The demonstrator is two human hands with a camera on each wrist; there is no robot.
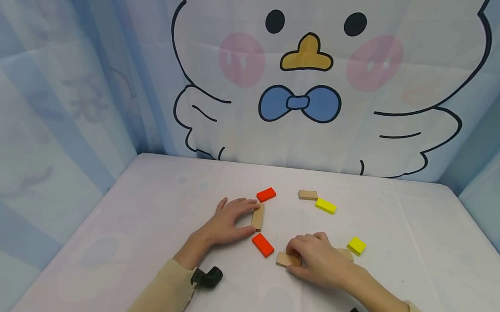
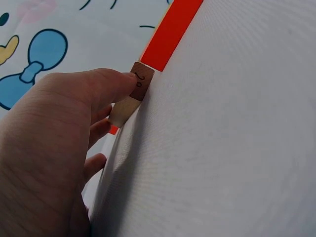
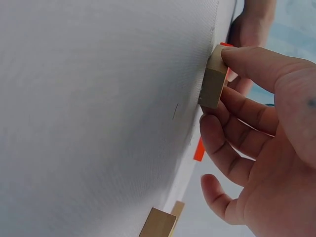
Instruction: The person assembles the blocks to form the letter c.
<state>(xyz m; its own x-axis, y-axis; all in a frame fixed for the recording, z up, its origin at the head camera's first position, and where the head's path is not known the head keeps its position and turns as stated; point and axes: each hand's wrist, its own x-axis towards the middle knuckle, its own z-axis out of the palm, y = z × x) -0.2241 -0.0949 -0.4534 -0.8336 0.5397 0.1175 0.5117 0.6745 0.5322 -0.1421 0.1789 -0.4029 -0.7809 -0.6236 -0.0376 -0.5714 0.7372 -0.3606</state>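
Note:
My left hand holds a plain wooden block lengthwise, its thumb on the near end and a finger at the far end. The left wrist view shows dark ink marks on the end of that wooden block, under the thumb. One red block lies just beyond it, another red block just nearer, both angled. To the right, my right hand pinches a second plain wooden block between thumb and fingers, low at the tabletop, beside the nearer red block.
Partly hidden behind my right hand lies another wooden block, next to a yellow block. Farther back, a wooden block and a yellow block lie corner to corner. A printed curtain stands behind the white-covered table.

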